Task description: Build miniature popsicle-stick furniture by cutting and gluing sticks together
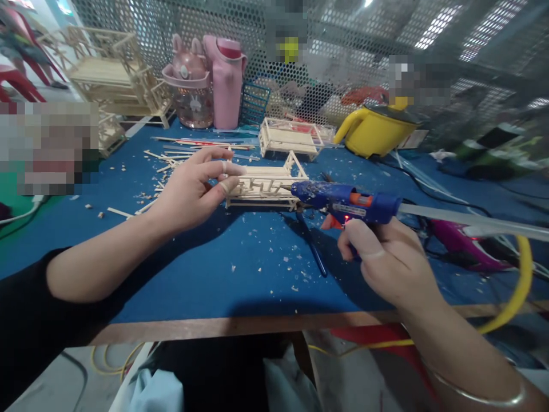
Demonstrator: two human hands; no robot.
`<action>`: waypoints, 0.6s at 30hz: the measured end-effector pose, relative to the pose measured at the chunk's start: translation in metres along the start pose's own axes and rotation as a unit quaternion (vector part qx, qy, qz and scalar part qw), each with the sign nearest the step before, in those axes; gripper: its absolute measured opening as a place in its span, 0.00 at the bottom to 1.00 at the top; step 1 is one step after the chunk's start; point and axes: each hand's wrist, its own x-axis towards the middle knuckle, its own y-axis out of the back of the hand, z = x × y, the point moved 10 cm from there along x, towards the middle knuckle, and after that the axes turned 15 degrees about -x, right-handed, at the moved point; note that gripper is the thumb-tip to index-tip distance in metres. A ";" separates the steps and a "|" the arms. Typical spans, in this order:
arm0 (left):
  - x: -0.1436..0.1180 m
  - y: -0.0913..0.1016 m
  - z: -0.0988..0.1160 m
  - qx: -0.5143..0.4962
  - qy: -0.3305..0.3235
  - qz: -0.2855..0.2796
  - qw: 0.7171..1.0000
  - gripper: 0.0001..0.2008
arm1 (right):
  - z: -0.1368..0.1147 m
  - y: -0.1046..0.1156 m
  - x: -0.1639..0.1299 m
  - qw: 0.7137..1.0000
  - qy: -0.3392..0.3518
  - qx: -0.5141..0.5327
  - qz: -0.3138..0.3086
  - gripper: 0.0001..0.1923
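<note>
Handling frame (263, 186), glue gun (343, 201) (room before table edge (257, 326)).

Blue tabletop (257, 292), brown front edge (240, 327), pale crumbs (100, 215) strewn about, loose sticks (168, 167) lay left of a slatted stick frame (266, 196), a second frame (291, 141) stood behind, yellow pot (373, 134) sat back right

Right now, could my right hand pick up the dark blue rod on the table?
Probably not straight away: your right hand is wrapped around the blue glue gun. Otherwise the dark blue rod looks reachable, lying close by with its near end uncovered.
</note>
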 end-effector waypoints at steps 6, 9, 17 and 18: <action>0.000 0.000 0.002 -0.005 -0.004 -0.001 1.000 0.13 | -0.006 0.004 0.002 1.000 0.011 -0.026 0.012 0.27; 0.000 0.000 0.002 -0.003 -0.003 -0.002 1.000 0.13 | -0.013 0.007 0.003 0.999 0.030 -0.028 0.027 0.29; 0.000 0.000 0.002 0.000 -0.004 -0.005 1.000 0.12 | -0.016 0.010 0.004 0.999 0.036 -0.027 0.029 0.28; 0.000 0.000 0.001 0.001 -0.002 -0.005 1.000 0.12 | -0.016 0.009 0.004 0.999 0.037 -0.027 0.027 0.28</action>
